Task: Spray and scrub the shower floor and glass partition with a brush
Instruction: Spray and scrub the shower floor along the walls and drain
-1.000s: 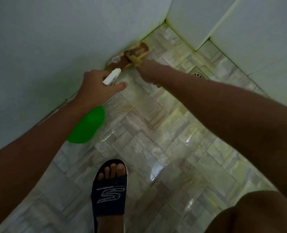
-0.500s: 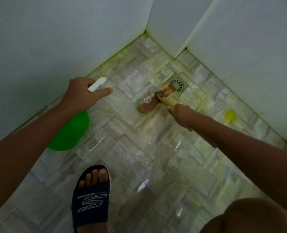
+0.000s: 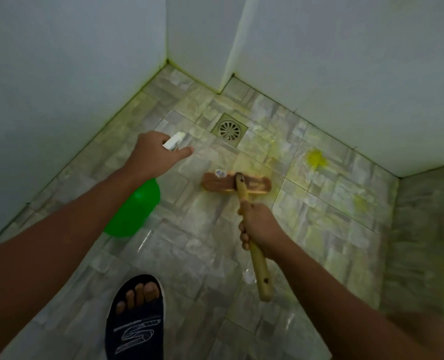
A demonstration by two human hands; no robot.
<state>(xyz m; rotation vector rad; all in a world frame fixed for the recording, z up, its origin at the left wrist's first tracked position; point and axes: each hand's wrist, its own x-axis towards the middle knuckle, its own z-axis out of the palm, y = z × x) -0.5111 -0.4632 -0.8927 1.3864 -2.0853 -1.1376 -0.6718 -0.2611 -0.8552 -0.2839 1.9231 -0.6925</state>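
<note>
The brush (image 3: 237, 183) has been drawn back from beside the drain (image 3: 230, 129) onto the wet shower floor (image 3: 195, 229), its handle gripped by the right hand (image 3: 260, 228). The green spray bottle (image 3: 135, 209) is still clasped in the left hand (image 3: 154, 154).

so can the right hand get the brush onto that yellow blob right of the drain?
Probably yes. The right hand holds the brush by its handle, and only bare wet floor lies between the head and the yellow blob.

Dim rm: pale walls (image 3: 72, 61), wet stone-look tiles (image 3: 202, 255), drain (image 3: 230, 129).
</note>
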